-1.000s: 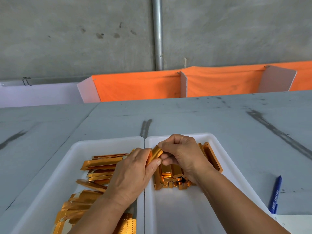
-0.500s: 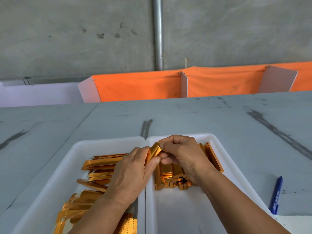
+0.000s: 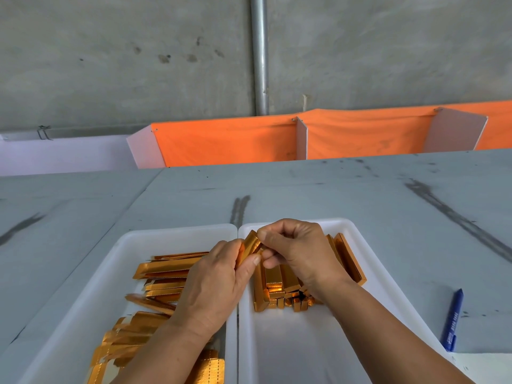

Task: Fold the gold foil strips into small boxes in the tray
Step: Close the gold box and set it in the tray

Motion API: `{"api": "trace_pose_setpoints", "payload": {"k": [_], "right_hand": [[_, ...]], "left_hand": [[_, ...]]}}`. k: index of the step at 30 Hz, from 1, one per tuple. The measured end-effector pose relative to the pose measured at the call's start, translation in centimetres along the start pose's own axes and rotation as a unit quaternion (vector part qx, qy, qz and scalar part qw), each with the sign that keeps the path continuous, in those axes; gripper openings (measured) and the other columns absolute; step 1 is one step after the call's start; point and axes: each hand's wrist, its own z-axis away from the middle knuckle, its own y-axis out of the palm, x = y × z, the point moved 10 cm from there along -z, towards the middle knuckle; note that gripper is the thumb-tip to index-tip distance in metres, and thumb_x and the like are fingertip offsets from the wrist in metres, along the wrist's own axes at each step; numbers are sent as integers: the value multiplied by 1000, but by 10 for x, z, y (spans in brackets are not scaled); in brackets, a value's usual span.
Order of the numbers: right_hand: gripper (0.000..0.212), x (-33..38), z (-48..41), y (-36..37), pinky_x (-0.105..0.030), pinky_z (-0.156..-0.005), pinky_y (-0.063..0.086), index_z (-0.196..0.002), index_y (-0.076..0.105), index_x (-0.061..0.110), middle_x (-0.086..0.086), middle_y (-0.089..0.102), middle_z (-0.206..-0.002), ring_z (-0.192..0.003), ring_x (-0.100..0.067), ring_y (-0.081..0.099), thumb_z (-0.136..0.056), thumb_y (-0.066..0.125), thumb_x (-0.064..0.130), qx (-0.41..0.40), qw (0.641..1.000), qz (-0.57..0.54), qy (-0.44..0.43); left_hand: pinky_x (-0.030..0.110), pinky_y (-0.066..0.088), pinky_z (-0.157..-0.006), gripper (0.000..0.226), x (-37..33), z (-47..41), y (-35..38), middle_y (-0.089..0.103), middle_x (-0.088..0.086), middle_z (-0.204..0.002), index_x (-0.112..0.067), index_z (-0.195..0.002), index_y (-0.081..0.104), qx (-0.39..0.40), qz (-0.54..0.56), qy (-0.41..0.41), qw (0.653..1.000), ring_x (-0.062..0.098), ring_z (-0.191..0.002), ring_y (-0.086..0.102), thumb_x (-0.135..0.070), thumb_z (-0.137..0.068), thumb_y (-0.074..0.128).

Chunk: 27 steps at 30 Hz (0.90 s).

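Hands [image 3: 219,278] [image 3: 297,250] pinch one gold strip [image 3: 250,245] above trays [image 3: 177,234].

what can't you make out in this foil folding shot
Head view, gold piece: mostly covered by the left hand and right hand, so its fold stage is unclear.
Head view, folded boxes: right hand hides part, no count.
Head view, flat strips: left hand and bottom edge cut them off.
Head view, blue pen: print too small to read.
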Motion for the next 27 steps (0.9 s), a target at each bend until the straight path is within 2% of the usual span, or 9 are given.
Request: {"api": "trace_pose_setpoints", "payload": {"k": [3, 5, 12, 17, 19, 21, 23, 25, 27], "right_hand": [[9, -7, -1, 2, -19, -57, 55, -88, 73, 9, -10, 73, -70, -56, -14, 68, -92, 69, 15, 7, 998, -57, 30], [8, -8, -1, 3, -19, -57, 55, -87, 72, 9, -9, 73, -68, -56, -14, 68, -92, 68, 14, 7, 998, -57, 32], [14, 2, 2, -1, -30, -70, 60, -84, 74, 14, -5, 74, -69, -62, -16, 72, -94, 66, 19, -16, 998, 52, -36], [13, 6, 3, -1, -39, -74, 63, -81, 73, 16, -4, 74, -70, -63, -17, 72, -92, 67, 17, -28, 994, 86, -54], [9, 5, 2, 0, -37, -68, 62, -82, 71, 16, -4, 73, -70, -63, -18, 72, -91, 70, 17, -31, 995, 76, -48], [4, 4, 2, 2, -28, -63, 59, -86, 71, 20, -3, 73, -72, -63, -16, 71, -89, 73, 18, -27, 997, 57, -45], [6, 4, 2, 2, -24, -62, 58, -86, 73, 24, 0, 74, -73, -62, -14, 71, -89, 73, 20, -24, 996, 69, -55], [8, 6, 2, 2, -24, -64, 59, -83, 74, 26, 2, 74, -72, -62, -14, 71, -90, 72, 21, -25, 993, 99, -67], [11, 8, 3, 1, -31, -66, 62, -80, 74, 26, -1, 73, -71, -63, -20, 71, -90, 72, 22, -32, 989, 121, -76]], "left_hand": [[8, 31, -58, 60, 0, 0, 0, 47, -13, -86, -25, -115, 53, 1, -7, 5, 1000, 6, -73, 49, -66, -85, 21], [9, 31, -58, 60, 0, 1, 1, 46, -13, -86, -25, -116, 53, 4, -12, 7, 1000, 6, -72, 47, -65, -85, 21], [9, 32, -58, 60, 0, 0, 1, 49, -13, -86, -24, -113, 56, 0, 0, 1, 1000, 6, -72, 49, -66, -84, 23], [10, 32, -58, 56, 0, 0, 0, 49, -13, -84, -24, -113, 57, -5, 2, 4, 1000, 7, -70, 50, -63, -87, 27], [10, 34, -61, 62, -2, 0, 1, 50, -13, -88, -24, -118, 56, 0, 2, 6, 1000, 8, -74, 51, -65, -85, 23], [11, 35, -63, 64, -2, 0, 1, 51, -13, -90, -24, -120, 55, 1, 0, 7, 1000, 8, -77, 52, -66, -84, 22], [11, 35, -63, 64, -2, 0, 1, 50, -13, -90, -24, -120, 55, 3, -3, 5, 1000, 8, -77, 52, -65, -84, 22], [10, 34, -62, 61, -2, 0, 2, 49, -13, -90, -25, -120, 54, 6, -9, 6, 1000, 7, -77, 51, -64, -85, 23], [9, 31, -60, 61, -2, 0, 3, 47, -14, -90, -25, -121, 54, 9, -21, 8, 1000, 6, -76, 49, -63, -85, 23]]}}
